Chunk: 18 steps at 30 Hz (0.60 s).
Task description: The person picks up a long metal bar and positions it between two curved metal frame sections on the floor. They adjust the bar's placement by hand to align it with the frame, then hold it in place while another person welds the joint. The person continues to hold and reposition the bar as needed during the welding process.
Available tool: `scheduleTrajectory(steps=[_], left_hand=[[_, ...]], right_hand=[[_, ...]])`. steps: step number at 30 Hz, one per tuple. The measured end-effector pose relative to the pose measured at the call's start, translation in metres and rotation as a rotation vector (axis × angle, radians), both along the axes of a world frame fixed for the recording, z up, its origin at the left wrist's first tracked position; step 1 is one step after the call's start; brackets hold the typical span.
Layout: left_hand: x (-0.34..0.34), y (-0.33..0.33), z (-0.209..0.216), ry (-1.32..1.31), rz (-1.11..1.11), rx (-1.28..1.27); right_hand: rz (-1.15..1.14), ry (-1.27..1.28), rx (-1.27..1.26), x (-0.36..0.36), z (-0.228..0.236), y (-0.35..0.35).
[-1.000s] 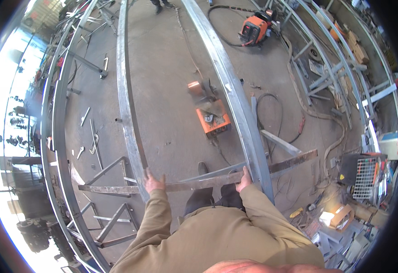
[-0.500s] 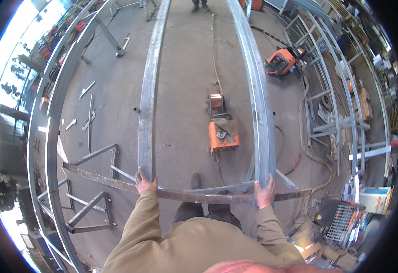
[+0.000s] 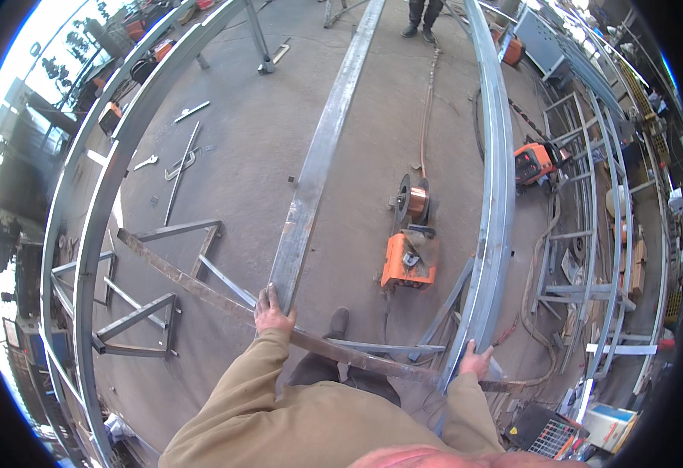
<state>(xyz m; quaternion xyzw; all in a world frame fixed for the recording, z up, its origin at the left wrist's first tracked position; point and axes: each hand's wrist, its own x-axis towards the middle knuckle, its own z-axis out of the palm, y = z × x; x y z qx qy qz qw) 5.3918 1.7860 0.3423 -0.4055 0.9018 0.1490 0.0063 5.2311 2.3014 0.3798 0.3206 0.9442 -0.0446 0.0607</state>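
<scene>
"Left beam (image 3: 322, 164) and right beam (image 3: 498, 195): where do they lie?"

"One on either side of the orange box (image 3: 396, 261), two long pale metal lengths running from its near side to well beyond it."

"And the hands?"

"Left hand (image 3: 273, 312) rests on the near end of its beam, to the left of the orange box and nearer the wearer, fingers loosely spread over the metal. Right hand (image 3: 476, 363) touches the outer side of the other, to the near right of the box. One digit points along the metal; I cannot tell how the rest sit."

"How would you handle them well?"

"Steady palms, I'd say, and any nudge small and even on both sides. Keep fingertips clear of the rusty bar (image 3: 177, 274) crossing on the box's near side, since metal could pinch there. Mind the shoe (image 3: 340, 321) too, to the near left of the box."

"What else is about?"

"Just beyond the box, a wire spool (image 3: 416, 201). To its right, past the beam, a second orange machine (image 3: 533, 164). Well to its left, a wrench (image 3: 146, 162). Far beyond it stand another person's legs (image 3: 426, 12)."
</scene>
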Motion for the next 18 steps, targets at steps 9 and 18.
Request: scheduleTrajectory(steps=[9,18], left_hand=[[0.0,0.001,0.0,-0.008,0.005,0.009],[-0.001,0.006,-0.002,0.0,0.009,-0.029]], right_hand=[[0.058,0.082,0.037,0.003,-0.012,0.008],[0.034,0.072,-0.068,0.002,0.004,0.003]])
